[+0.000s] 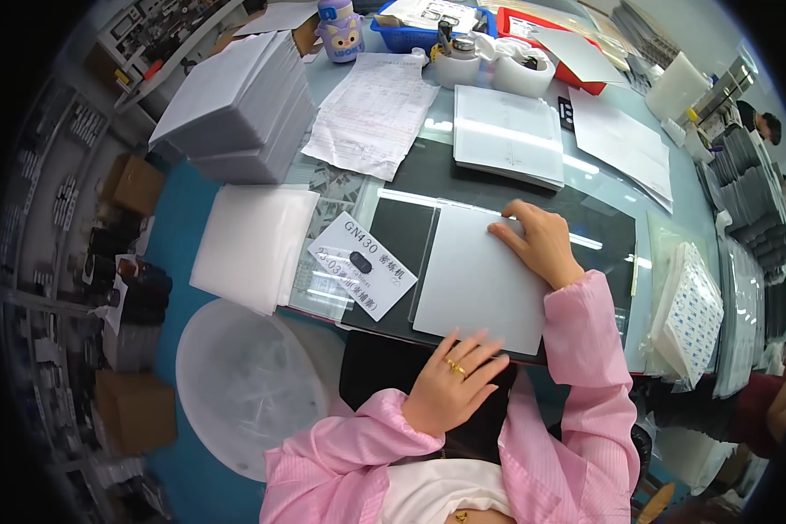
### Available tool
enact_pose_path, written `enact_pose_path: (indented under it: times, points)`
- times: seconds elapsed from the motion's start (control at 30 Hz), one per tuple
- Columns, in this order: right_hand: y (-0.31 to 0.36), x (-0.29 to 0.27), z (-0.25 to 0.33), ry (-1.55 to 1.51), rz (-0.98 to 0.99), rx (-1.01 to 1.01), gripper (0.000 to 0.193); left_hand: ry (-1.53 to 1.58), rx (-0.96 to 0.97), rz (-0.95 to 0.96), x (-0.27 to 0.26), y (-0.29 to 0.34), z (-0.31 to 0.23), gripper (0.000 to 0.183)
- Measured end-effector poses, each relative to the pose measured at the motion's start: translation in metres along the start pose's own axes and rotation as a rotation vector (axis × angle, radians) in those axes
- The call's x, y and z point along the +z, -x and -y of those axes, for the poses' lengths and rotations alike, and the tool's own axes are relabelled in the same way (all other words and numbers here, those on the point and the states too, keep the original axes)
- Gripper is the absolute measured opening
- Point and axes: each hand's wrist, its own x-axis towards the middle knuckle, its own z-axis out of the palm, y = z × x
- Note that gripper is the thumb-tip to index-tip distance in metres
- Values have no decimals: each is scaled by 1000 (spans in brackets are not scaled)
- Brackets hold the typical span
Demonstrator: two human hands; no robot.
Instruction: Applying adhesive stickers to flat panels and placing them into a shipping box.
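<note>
Glass-topped surface (686, 192) fills much of the frame, crowded along its top edge. From where I stand, the right hand (543, 240) has its fingers bent, thumb apart from forefinger, over the top edge of a pale grey sheet (480, 271). Blurred, the left hand (450, 393) holds its fingers slightly spread at the sheet's lower edge; I can't tell whether they touch. That one sheet, rectangular, smooth, matte and plain, lies at frame centre on a dark mat (393, 227). Just left sits one white card (380, 293), tilted; farther left, one pile of white sheets (253, 240). Above are one low stack (508, 131) and one creased paper (371, 113). Upper left stands one tall stack (244, 105). Across the top I count one purple bottle (341, 35), two baskets, blue (402, 37) and red (596, 87), and two white pots (456, 70). One clear bag (690, 314) lies at right.
</note>
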Motion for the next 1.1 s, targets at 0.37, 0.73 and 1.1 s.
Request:
enact_pose_path:
  times: [0.37, 0.73, 1.1]
  points:
    - [-6, 9, 7, -16, 65, 29, 37, -255, -148, 231, 14, 12, 8, 68]
    - [16, 11, 2, 197, 4, 33, 40, -312, -108, 249, 17, 8, 9, 69]
    - [152, -44, 57, 83, 402, -142, 68, -336, -76, 243, 12, 2, 6, 63]
